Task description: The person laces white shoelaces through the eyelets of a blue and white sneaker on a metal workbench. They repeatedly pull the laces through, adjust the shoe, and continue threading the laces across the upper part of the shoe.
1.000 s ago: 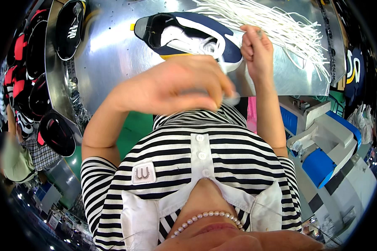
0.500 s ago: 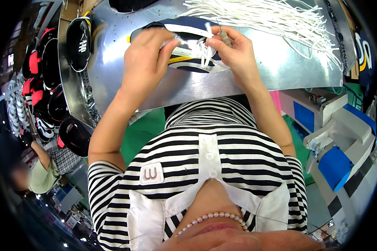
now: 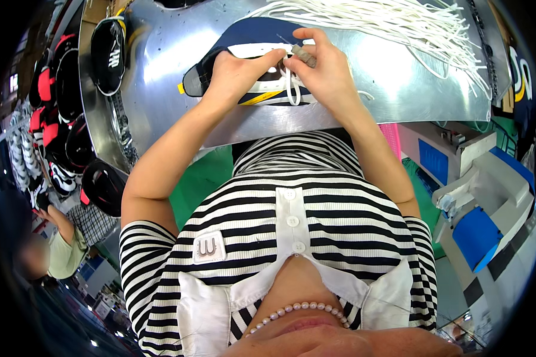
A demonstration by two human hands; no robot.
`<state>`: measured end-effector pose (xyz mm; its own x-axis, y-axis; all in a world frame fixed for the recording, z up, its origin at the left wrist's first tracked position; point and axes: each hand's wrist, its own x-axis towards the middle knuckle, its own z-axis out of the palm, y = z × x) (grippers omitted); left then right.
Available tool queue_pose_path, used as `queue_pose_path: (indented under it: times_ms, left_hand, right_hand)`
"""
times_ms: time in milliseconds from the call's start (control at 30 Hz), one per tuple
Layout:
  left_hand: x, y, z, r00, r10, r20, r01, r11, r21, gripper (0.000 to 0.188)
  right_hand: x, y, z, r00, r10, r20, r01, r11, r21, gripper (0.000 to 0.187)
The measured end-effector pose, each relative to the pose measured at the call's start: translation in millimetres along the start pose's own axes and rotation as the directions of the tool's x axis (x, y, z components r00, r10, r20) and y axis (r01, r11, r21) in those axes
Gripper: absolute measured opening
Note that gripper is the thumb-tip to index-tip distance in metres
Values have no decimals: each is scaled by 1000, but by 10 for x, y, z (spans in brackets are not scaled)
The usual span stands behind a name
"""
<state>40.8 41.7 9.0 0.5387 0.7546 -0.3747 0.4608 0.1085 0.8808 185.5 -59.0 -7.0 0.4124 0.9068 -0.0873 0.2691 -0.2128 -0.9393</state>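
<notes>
A navy shoe upper [image 3: 253, 28] with white eyelet strips and a yellow stripe lies on the metal table before me. My left hand [image 3: 235, 74] is closed on it, thumb stretched along the lacing opening, its other fingers mostly hidden inside or behind the upper. In my right hand [image 3: 327, 71] is a hook tool [image 3: 304, 56] with a tan wrapped handle, its thin metal shaft pointing up and left. The right thumb and fingertip also meet at a white shoelace [image 3: 292, 86], which loops down over the upper. The two thumbs nearly touch.
A heap of white laces [image 3: 387, 27] spreads across the back right of the table [image 3: 167, 65]. A black shoe upper [image 3: 108, 56] stands at its left edge. Black and red shoes [image 3: 56, 95] hang farther left, near another person [image 3: 65, 250]. A grey and blue machine [image 3: 479, 202] stands right.
My left hand has moved right and down onto the lacing opening. The tool has tipped from upright toward the left in my right hand, and the lace now hangs in a loop.
</notes>
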Motion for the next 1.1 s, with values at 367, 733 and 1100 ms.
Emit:
queue_pose_path:
  times_ms: [367,733,1100]
  left_hand:
    - [-122,-6,24,995,-11,-102,9,1000,-24,28]
    - [-288,-16,115,985,148,84,-132,976,-175,21]
    - [-54,2,-70,988,24,154,12,973,-229,30]
  right_hand:
    - [-122,-31,-186,981,-189,38,193,969,-158,16]
    - [145,-225,-182,961,-101,258,209,873,-440,32]
    - [112,-103,-280,975,-208,74,218,964,-153,17]
